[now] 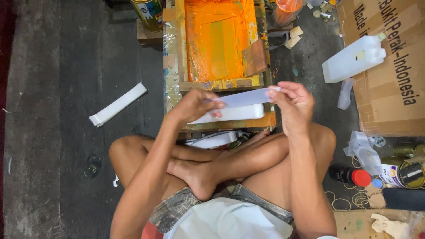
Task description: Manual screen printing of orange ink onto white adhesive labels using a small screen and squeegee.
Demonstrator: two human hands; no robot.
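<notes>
I see the thin white strip (pixel 248 96) stretched between both hands, held level above the stack of white strips (pixel 230 113) that lies on the low wooden frame. My left hand (pixel 195 105) pinches its left end, fingers curled tight on it; my right hand (pixel 293 102) pinches the right end between thumb and fingertips. Just beyond the strip sits the orange-inked printing screen (pixel 217 40). Another bundle of white strips (pixel 117 105) lies well off to the left on the dark floor (pixel 53 132). A white plastic jug (pixel 354 58) rests on cardboard (pixel 394 88) to the right.
</notes>
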